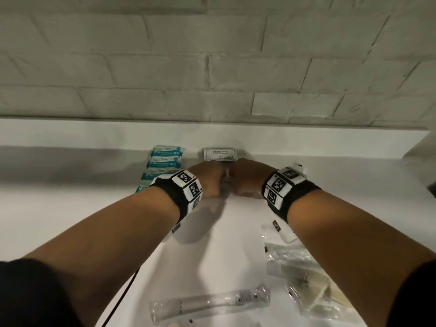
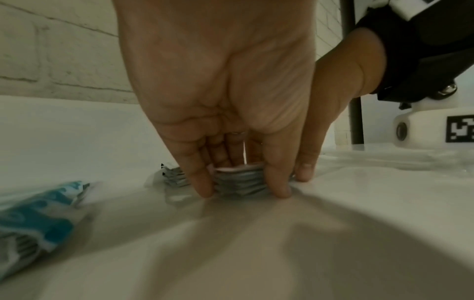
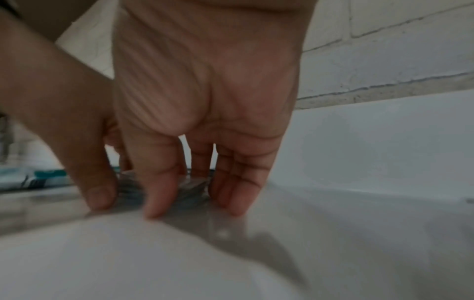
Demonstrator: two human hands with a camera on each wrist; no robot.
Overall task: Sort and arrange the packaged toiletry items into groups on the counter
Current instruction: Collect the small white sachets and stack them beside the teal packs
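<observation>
1. White bricks make up the wall [image 1: 212, 67] at the back, and a smooth white counter [image 1: 70, 208] runs below it.
2. One flat packet [image 1: 220, 154] by the wall has a white label with dark print. The top line may say "SHAMPOO WITH" and the next "CONDITIONER", but the letters are blurry.
3. Right in front of that packet sits a small stack of thin grey packets [image 2: 239, 182]. Their edges look like a pile of cards, and the top one looks pale.
4. The left hand [image 1: 207, 178] pinches the stack from its side. Its thumb and fingers [image 2: 202, 182] point down and touch the counter, with the stack squeezed between them.
5. The right hand [image 1: 247, 178] grips the same stack from the other side. Its thumb and fingertips [image 3: 156, 199] also point down to the counter, curled around the grey packets.
6. Both hands sit close together, almost touching.
7. A row of blue and white packets [image 1: 162, 166] lies just left of the hands, going from the wall toward the person. The writing on them is too small to read.
8. Nearer the person, on the right, lie clear plastic bags [image 1: 306, 279] with pale things inside; one looks like a comb.
9. A long clear wrapper [image 1: 210, 300] with a white stick-like thing lies near the bottom middle.
10. Each wrist wears a black band [image 1: 278, 190] with black and white square codes.
</observation>
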